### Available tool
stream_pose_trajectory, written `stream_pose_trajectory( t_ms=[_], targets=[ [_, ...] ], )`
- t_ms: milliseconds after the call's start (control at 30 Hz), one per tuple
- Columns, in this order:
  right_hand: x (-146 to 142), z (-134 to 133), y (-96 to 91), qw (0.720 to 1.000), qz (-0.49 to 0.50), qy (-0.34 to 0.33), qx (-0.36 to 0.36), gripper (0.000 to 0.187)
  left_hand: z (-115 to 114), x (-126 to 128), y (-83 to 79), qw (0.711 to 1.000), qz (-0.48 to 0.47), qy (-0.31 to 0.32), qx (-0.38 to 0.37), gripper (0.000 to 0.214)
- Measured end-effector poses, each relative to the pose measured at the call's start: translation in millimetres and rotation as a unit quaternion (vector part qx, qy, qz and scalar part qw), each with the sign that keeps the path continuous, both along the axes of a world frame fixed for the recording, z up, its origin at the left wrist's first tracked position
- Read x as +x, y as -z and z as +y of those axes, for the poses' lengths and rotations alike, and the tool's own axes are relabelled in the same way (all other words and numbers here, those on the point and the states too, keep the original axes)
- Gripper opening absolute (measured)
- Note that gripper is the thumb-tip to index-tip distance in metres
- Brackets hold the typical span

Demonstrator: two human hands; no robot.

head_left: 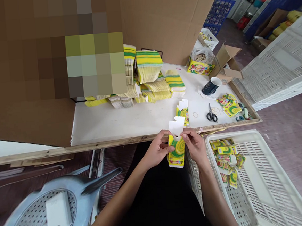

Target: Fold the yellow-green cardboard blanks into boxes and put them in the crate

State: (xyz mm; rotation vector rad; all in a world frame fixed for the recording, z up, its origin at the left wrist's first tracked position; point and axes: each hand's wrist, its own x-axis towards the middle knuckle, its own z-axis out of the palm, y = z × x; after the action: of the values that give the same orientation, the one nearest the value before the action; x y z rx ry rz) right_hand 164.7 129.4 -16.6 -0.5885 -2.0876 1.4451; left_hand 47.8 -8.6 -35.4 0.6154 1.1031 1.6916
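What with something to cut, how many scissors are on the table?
1: the scissors lie on the table near its front edge; the card stacks may hide others.

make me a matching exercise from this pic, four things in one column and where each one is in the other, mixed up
Things
1. small yellow-and-green cardboard box
2. black-handled steel scissors
3. dark blue ceramic mug
4. white flat rectangular device

Places
A. on the grey perforated plastic stool
B. held between the left hand and right hand
C. flat on the white table, near its front edge
D. further back on the table, beside the open brown cardboard carton

Pairs: 1-B, 2-C, 3-D, 4-A
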Motion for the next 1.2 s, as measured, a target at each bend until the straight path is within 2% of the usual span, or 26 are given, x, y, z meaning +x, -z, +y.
stream_pose_trajectory(
  t_ms=[67,133,167,267,367,467,533,700,867,967,1100,1133,1200],
  targets=[
    [-1.4,-1.2,2.6,1.0,0.02,0.02,-0.011,0.019,-0.2,1.3,-0.3,1.0,-0.001,-0.006,0.0,0.068],
    [-1.7,-1.7,4.6,0.999,0.032,0.034,-0.027,0.032,-0.4,0.9,-0.5,1.0,0.005,-0.005,-0.004,0.083],
    [-1.3,-1.5,4.7,0.999,0.034,0.035,-0.023,0.035,-0.4,0.2,-0.4,1.0,0.011,-0.002,-0.006,0.083],
    [2.2,1.0,0.2,0.998,0.027,0.021,0.05,0.024,0.4,-2.0,1.3,0.999,0.043,-0.003,-0.006,0.062],
    [6.3,3.5,-6.9,0.997,-0.002,-0.001,0.081,0.031,1.8,-2.4,3.6,0.996,0.081,-0.031,-0.009,0.049],
    [7.0,3.3,-8.9,0.995,-0.091,-0.029,0.023,0.037,2.7,-0.3,4.6,0.992,0.113,-0.054,-0.02,0.048],
    [5.2,2.1,-7.1,0.991,-0.133,-0.027,0.011,0.043,2.9,1.5,4.3,0.991,0.123,-0.046,-0.026,0.046],
    [-1.3,-0.7,-4.6,0.985,-0.164,-0.006,0.061,0.033,3.2,2.1,1.6,0.994,0.101,-0.028,-0.023,0.046],
    [-2.7,-4.4,-7.5,0.983,-0.167,-0.013,0.08,0.037,3.3,-2.2,0.3,0.998,0.05,-0.038,-0.019,0.055],
    [-1.8,-6.9,-6.9,0.982,-0.156,0.01,0.108,0.037,4.9,-0.4,0.6,0.999,0.03,-0.037,-0.013,0.057],
    [5.8,-2.3,-7.4,0.984,-0.121,0.033,0.128,0.032,7.9,8.0,-1.5,0.999,0.05,-0.017,0.001,0.057],
    [11.0,2.1,-9.6,0.983,-0.115,0.047,0.134,0.031,8.1,9.9,-2.6,0.998,0.061,-0.006,0.004,0.06],
    [27.0,15.5,-17.7,0.967,-0.117,0.133,0.181,0.031,7.4,11.8,-4.5,0.996,0.087,0.011,0.004,0.066]
  ],
)
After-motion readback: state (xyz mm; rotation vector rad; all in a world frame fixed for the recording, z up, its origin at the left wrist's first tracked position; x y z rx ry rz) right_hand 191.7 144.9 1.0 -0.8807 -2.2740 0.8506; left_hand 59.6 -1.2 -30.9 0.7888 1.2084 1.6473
